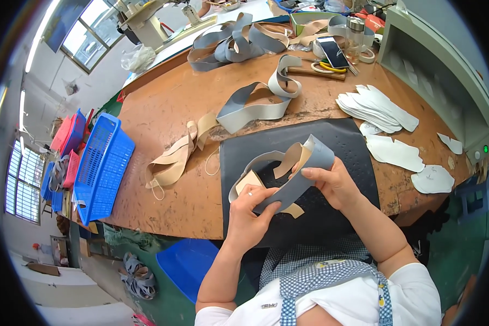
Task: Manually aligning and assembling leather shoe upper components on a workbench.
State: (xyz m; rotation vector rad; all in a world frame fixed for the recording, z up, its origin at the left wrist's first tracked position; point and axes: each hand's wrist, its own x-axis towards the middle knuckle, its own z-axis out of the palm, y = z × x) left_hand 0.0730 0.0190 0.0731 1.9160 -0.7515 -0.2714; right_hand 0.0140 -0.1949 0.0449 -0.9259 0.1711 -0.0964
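One grey-blue strip: here it is, this curved band (296, 190) held up between both hands over the mat, a beige layer showing along its inside, and we watch it bend into an open loop.
Left hand: we see the left hand (251, 213) pinching the band's near end, thumb on one side and fingers on the other.
Right hand: the right hand (338, 185) grips the other end, thumb laid on the grey face; how its fingertips sit behind, we cannot tell.
Black mat: under it all we have the dark mat (353, 144), lying at the near edge of the brown table (141, 130).
Beyond the mat: beige strips (174, 155) to the left, a looping pale strip (255, 112) farther up, and a heap of grey strips (239, 46) at the back.
Right side: we spot a fanned stack of white cut pieces (375, 108), with a phone (333, 52) and a glass jar (355, 35) past it.
Left side: a blue basket (100, 165) stands tilted at the table's edge, a blue tub (187, 266) below.
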